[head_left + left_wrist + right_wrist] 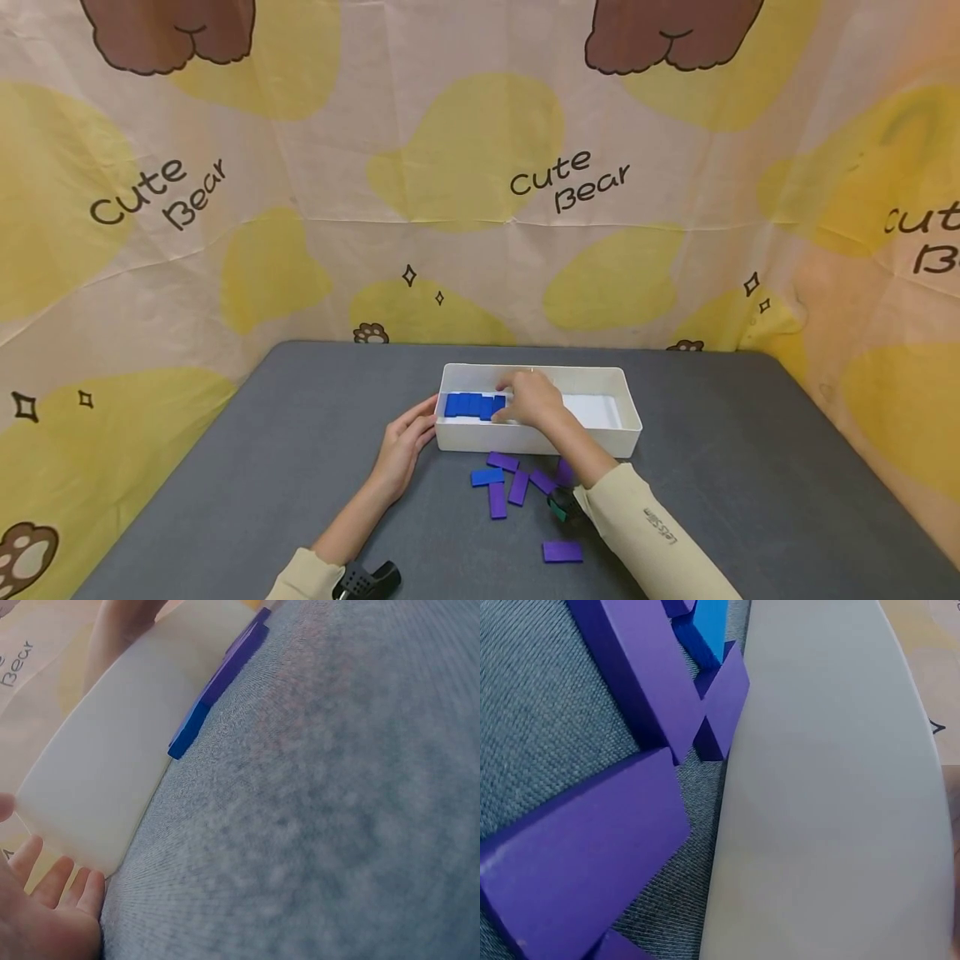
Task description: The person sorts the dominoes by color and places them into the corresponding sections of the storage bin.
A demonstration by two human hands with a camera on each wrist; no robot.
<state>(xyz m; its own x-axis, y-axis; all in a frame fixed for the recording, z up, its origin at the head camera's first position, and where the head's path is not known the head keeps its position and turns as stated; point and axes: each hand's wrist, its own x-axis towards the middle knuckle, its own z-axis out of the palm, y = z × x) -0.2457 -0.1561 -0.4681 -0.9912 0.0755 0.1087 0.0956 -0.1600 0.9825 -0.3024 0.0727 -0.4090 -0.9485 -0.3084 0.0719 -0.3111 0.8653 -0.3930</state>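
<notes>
A long white box stands on the table, with a row of blue blocks along its left part. My right hand reaches down into it and holds the blue block at the right end of that row between thumb and fingers. My left hand rests its extended fingers against the box's left end; in the left wrist view, the fingertips lie right at the lower corner. The right hand's fingers are hidden behind the box wall in the right wrist view.
In front of the box lie several loose purple blocks and one blue block. A single purple block lies nearer, beside the right sleeve. A printed cloth hangs behind the grey table.
</notes>
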